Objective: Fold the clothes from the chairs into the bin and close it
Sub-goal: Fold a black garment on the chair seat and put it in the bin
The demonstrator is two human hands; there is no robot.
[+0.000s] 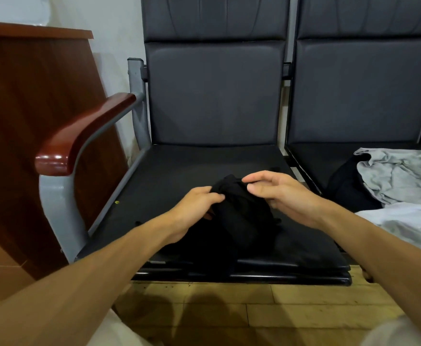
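A crumpled black garment lies bunched on the black seat of the left chair. My left hand grips its left side with curled fingers. On the garment's upper right, my right hand pinches the cloth between thumb and fingertips, the other fingers loosely bent. On the right chair lie a grey garment, a dark one under it, and a pale grey-white one at the front. No bin is in view.
A red-brown wooden armrest on a grey metal frame juts out left of the seat. A wooden cabinet stands further left against the wall. Yellowish tiled floor runs in front of the chairs.
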